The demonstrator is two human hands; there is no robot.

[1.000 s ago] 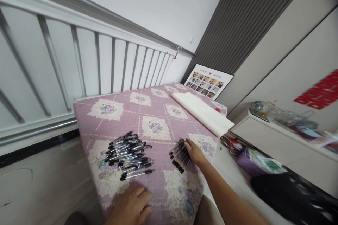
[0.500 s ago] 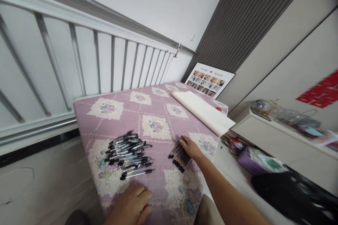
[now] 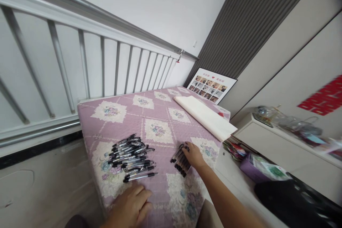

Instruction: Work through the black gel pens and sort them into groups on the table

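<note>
A heap of clear-barrelled pens with black caps lies loosely on the purple flowered tablecloth. To its right is a small row of similar pens, side by side with their black ends towards me. My right hand reaches over this row from the right, its fingers curled round the far part of the pens. My left hand rests on the cloth just below the heap, fingers loosely extended and thumb apart, with nothing in it. Part of the row is hidden under my right hand.
A cream folded sheet lies along the table's right side. Behind the table stands a photo board; a white radiator runs along the left. A purple bin and a low cabinet are on the right.
The view has shifted slightly. The fingers of my right hand have changed position a little on the row of pens. My left hand stays by the heap.
</note>
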